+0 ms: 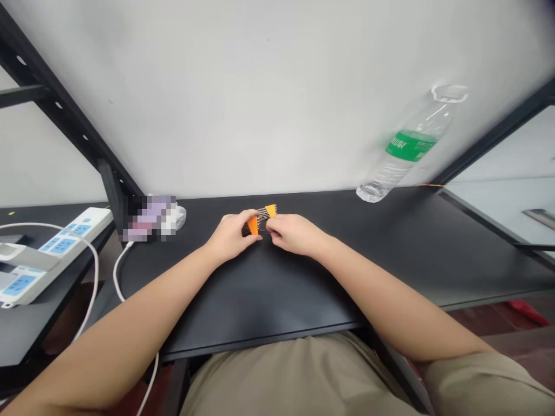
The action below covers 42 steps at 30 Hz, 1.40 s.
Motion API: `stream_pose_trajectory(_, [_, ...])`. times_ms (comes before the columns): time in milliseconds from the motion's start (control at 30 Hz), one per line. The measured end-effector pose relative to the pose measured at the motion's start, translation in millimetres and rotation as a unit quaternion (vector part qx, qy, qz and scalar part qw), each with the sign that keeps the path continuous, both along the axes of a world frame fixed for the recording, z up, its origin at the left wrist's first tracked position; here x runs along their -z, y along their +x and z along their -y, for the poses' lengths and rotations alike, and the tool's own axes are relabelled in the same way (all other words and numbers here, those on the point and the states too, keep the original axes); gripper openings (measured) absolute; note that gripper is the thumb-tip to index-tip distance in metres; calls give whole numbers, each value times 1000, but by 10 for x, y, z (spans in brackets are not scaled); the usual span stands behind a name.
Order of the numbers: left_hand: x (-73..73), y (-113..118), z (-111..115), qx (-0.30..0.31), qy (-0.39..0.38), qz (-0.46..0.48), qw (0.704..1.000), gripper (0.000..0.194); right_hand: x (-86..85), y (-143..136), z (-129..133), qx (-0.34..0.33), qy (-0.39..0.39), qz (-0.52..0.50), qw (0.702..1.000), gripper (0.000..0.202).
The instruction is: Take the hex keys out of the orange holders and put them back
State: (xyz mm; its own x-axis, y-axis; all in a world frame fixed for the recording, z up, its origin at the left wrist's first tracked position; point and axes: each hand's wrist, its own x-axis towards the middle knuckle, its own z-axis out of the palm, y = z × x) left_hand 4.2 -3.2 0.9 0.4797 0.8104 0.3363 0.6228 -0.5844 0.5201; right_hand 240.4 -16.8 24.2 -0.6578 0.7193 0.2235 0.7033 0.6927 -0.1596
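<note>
Leftmost, a white power strip (71, 234) with blue socket faces lies slantwise on a separate dark surface, a grey-and-white plug-in adapter (39, 260) across part of it. A white cable (96, 263) loops down beside it. Next comes a slanting black metal frame (73, 118) with holes along it; near its foot, a blurred-out patch hides something, with crumpled clear-white plastic (178, 216) just beside it on the black tabletop (260, 294).

Toward the middle, the left hand (229, 236) pinches the near orange holder (254, 225) between thumb and fingers, just above the tabletop. Slim metal rods (262, 214), probably hex keys, run from it toward the far orange holder (271, 210), which sits just past the fingertips of the right hand (295, 234). That hand is curled closed, thumb against forefinger, and seems to grip a thin metal piece (266, 232) low between the hands; its exact shape is too small to tell.

As for progress, I judge the work to be partway: several rods appear seated in the far holder, while the piece at the right fingertips looks separate. Whether it is going in or coming out cannot be told, nor how many others remain.

Further right, a clear plastic bottle (405, 144) with a green label stands near the pale wall (269, 104).
</note>
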Motion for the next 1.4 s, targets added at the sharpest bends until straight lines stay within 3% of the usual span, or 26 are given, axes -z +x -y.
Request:
stream_pose_trajectory(200, [3, -7, 2, -2, 6, 7, 1000, 60, 54, -11, -24, -45, 9, -58, 997, 15])
stream_pose_trajectory(567, [-5, 1, 11, -10, 21, -38, 999, 62, 56, 4, -3, -55, 13, -75, 996, 18])
stream_pose_trajectory(733, [-3, 22, 31, -6, 39, -80, 996, 65, 54, -19, 19, -66, -3, -92, 994, 18])
stream_pose_trajectory(1000, [-45, 58, 55, 22, 35, -48, 998, 55, 150, -198, 38, -95, -55, -176, 978, 16])
stream_pose_trajectory(1200, [-6, 1, -15, -12, 19, -6, 1000, 62, 11, 51, -21, -30, -49, -71, 996, 6])
stream_pose_trajectory(1400, [21, -2, -23, -19, 0, -16, 1000, 63, -20, 221, -105, 26, -120, 52, 991, 6])
